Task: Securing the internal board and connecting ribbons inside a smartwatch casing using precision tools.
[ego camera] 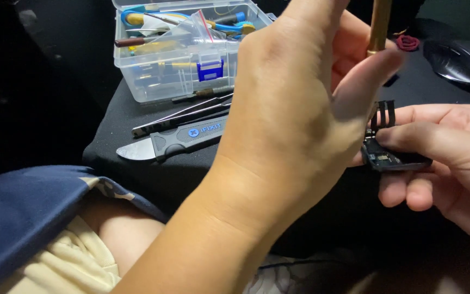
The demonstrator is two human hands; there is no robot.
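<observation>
while the left hand [295, 103] rises across the middle of the view with its back to the camera, its fingers [368, 73] are curled and closed around a slim brass-coloured tool handle [379, 24], which stands nearly upright and runs out of the top of the frame. the tip of that tool is hidden behind the hand, so i cannot tell whether it touches anything.

the right hand [452, 158] comes in from the right edge and pinches a small dark electronic part [395, 159] between thumb and the fingers beneath, its hold closed on the piece. the part sits just beside the left hand's thumb, held up above the black tabletop [137, 114]. a short black ribbed strip [384, 113] stands up from its near end, probably a flex connector or bracket.

judging by its look, the part is light, rigid in its body and fragile: exposed board, thin strip, little to spare for squeezing. it seems best held by its long edges, as now, with pressure kept off the board face and off the upright strip, which would likely bend or tear. its smooth sides may be slippery.

farther left on the tabletop lie a grey-handled prying tool with a metal blade [169, 142], a pair of tweezers [186, 115] just behind it, and a clear plastic box [183, 49] of small tools. a dark blue cloth [23, 212] lies at the lower left.
</observation>
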